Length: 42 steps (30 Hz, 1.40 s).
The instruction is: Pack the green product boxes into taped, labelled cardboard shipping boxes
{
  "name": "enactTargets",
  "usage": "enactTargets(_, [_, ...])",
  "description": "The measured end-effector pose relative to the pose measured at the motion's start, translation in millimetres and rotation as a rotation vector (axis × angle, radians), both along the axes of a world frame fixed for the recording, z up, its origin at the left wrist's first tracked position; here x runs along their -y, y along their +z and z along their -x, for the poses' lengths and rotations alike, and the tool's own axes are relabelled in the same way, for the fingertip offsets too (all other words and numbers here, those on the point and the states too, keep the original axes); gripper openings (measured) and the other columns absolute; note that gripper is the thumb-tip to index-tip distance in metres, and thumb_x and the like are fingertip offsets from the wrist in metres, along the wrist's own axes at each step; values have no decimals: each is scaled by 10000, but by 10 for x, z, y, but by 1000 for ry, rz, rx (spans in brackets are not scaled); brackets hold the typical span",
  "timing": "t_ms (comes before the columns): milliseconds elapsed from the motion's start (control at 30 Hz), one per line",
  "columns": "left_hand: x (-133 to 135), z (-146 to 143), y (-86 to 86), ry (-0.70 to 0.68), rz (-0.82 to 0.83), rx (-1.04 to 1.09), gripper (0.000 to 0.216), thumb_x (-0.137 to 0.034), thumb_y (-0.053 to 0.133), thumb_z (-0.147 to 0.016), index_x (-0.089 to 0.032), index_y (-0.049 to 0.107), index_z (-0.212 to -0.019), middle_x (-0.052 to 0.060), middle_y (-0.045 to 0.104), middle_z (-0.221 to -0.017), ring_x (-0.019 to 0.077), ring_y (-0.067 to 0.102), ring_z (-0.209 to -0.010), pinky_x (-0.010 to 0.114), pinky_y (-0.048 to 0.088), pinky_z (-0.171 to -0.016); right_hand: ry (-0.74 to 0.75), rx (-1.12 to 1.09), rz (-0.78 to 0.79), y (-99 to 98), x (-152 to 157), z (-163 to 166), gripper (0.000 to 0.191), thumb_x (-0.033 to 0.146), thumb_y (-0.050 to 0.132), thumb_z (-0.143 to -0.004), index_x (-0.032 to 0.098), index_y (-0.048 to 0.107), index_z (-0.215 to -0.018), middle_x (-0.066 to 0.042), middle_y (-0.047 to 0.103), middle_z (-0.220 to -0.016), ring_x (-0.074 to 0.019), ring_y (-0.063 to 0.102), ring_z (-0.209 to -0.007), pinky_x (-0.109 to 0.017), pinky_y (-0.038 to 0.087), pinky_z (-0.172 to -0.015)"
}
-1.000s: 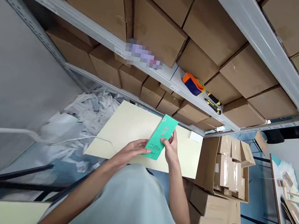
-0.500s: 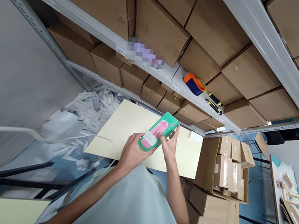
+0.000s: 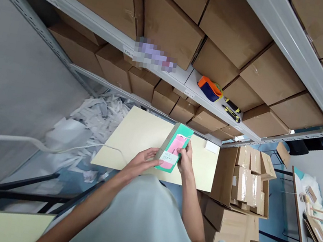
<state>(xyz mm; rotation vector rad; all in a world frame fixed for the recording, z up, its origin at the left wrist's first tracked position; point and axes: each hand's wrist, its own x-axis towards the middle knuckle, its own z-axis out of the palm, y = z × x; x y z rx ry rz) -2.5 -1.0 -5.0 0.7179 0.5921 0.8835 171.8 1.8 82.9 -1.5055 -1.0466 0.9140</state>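
Observation:
A slim green product box [image 3: 175, 156], printed with a pink device, is held over the pale yellow tabletop [image 3: 128, 132]. Its front face and grey left side are turned up to me. My right hand [image 3: 186, 160] grips the right edge, with the thumb on the front and the other fingers hidden behind. At the lower left, my left hand [image 3: 144, 161] is closed around the box's side, its thumb near the bottom corner. A small white block [image 3: 212, 147] lies on the tabletop to the right of the box.
Shelves of cardboard boxes [image 3: 171, 23] rise in front. An orange and blue tape dispenser [image 3: 210, 89] and two yellow-black utility knives [image 3: 232, 110] lie on a shelf. Scrap paper [image 3: 96, 118] is heaped at left. A white cable [image 3: 37, 142] crosses the left side. An open carton [image 3: 223, 177] stands at right.
The green box has turned more upright, so its grey left side now shows. My left hand has shifted from under its lower end to its left side.

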Motion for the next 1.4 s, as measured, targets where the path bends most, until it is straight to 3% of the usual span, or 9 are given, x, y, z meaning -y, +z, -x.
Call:
enactTargets(200, [72,-183,34,246,-52,-299,719,-578,886,-621,-230,682,-1216,100,802,-1232,343,775,-1118,475,632,-978,66,126,6,-19,-12,-31,458,275,720,-756,249,656,-1208,13,710,-1048,-192,640,-943,-288,561,-882])
enactTargets(367, [157,-200,98,455,-304,-589,621,-483,861,-701,-255,636,-1233,127,738,-1247,380,685,-1231,509,580,-1039,42,123,21,-58,33,87,674,320,817,-773,272,551,-1390,-46,728,-1304,-231,696,-1176,-355,568,-1056])
enactTargets(500, [192,-193,109,516,-407,-585,584,-413,847,-718,-248,626,-1232,145,700,-1233,388,653,-1242,539,562,-1069,-10,136,29,-72,33,154,661,273,777,-739,268,560,-1364,-43,757,-1278,-240,717,-1167,-360,591,-1028])
enactTargets(600, [144,-143,69,423,-320,-431,621,-509,864,-715,-256,642,-1237,127,694,-1332,365,653,-1310,546,533,-1156,-15,117,34,-55,40,122,572,274,737,-725,263,610,-1283,-31,789,-1192,-247,726,-1106,-360,608,-966])
enactTargets(700, [48,-36,31,168,-107,-182,732,-650,885,-697,-246,667,-1266,135,726,-1390,372,666,-1370,537,537,-1174,30,48,62,-31,81,56,502,308,738,-706,248,641,-1195,-38,800,-1164,-263,738,-1066,-377,613,-952])
enactTargets(833, [-16,55,30,-124,-26,-14,731,-705,940,-636,-240,740,-1163,134,823,-1201,401,726,-1282,518,600,-1066,119,-24,105,-7,135,10,501,352,743,-710,246,643,-1189,-50,802,-1166,-307,747,-1093,-423,625,-955])
enactTargets(1000, [54,-74,40,188,-70,-295,675,-625,917,-616,-230,684,-1112,73,801,-1087,327,760,-1059,433,621,-895,141,67,87,5,103,73,495,366,761,-757,244,656,-1225,-40,791,-1187,-282,730,-1130,-404,597,-1034])
enactTargets(1133, [143,-169,99,416,-244,-630,560,-543,849,-696,-252,630,-1122,87,728,-1122,347,730,-1061,442,594,-881,125,118,48,-22,83,184,651,401,860,-741,268,599,-1321,-44,732,-1295,-256,694,-1187,-344,586,-1020])
enactTargets(1400, [250,-184,187,453,-408,-559,615,-521,867,-737,-255,613,-1230,139,688,-1304,382,674,-1277,520,575,-1072,-43,193,24,-80,120,233,419,353,753,-757,255,617,-1141,0,680,-1052,-208,630,-982,-297,564,-867])
